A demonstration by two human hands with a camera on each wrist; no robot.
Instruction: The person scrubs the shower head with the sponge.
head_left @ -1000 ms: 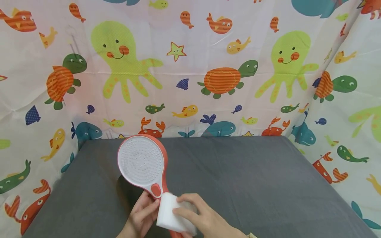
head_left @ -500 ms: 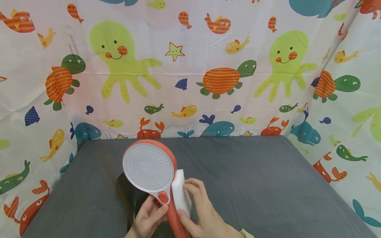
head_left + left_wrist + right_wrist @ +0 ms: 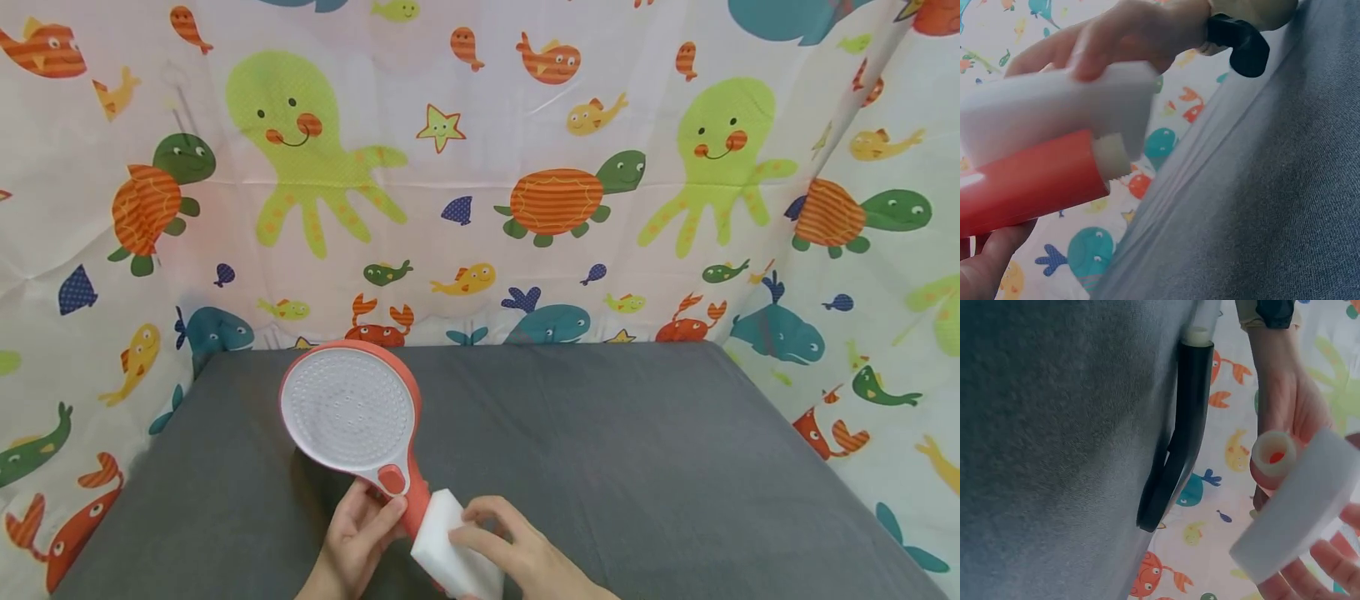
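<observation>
My left hand (image 3: 360,533) grips a red shower head (image 3: 416,508) by its upper handle, with the thumb just below the red button. Its round white spray face (image 3: 348,408) is turned up towards the head camera. In my right hand (image 3: 517,542), a white sponge block (image 3: 457,550) is held between fingers and thumb against the lower handle, hiding much of it. The left wrist view shows the sponge (image 3: 1054,106) lying along the red handle (image 3: 1035,181), near its pale threaded end (image 3: 1110,156). In the right wrist view that hollow end (image 3: 1272,453) shows beside the sponge.
A black shower head handle (image 3: 1188,406) with a pale end lies on the grey cloth-covered table (image 3: 637,467). A sea-animal curtain (image 3: 480,225) hangs behind the table and along both sides.
The shower head shifts right and slightly down, then back left and up. The sponge moves from the handle up along its right side near the head, then down to the lower handle.
</observation>
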